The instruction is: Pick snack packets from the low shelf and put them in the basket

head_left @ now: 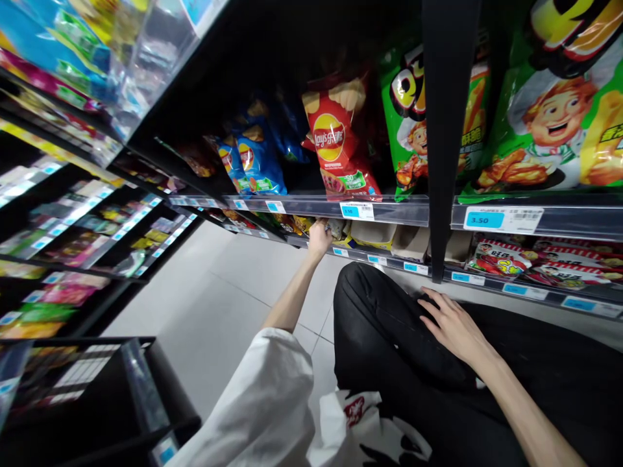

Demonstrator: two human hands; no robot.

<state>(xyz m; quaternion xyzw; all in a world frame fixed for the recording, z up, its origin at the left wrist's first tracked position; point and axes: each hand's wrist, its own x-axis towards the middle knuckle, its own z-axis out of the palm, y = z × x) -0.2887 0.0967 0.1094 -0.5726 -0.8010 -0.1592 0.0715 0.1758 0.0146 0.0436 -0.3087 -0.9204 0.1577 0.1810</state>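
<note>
Red and upright, the chip bag (pixel 335 146) faces outward, likely so its front can be read; blue bags (pixel 257 165) to its left and green bags (pixel 549 130) to its right stand the same way. A price tag (pixel 357 211) sits directly under the red bag, presumably to pair figure with product. Lower down, below that bag, the left hand (pixel 320 239) reaches to the low shelf (pixel 395 263), fingers bent at a pale packet (pixel 337 227); I cannot tell whether they grip it or only touch it. The carton (pixel 374 244), below and just right of the red bag, probably serves to keep small packs together. Farther below and right of that bag, the right hand (pixel 450 327) lies loose, fingers spread on the trousers (pixel 384 324), holding nothing, perhaps for balance.
</note>
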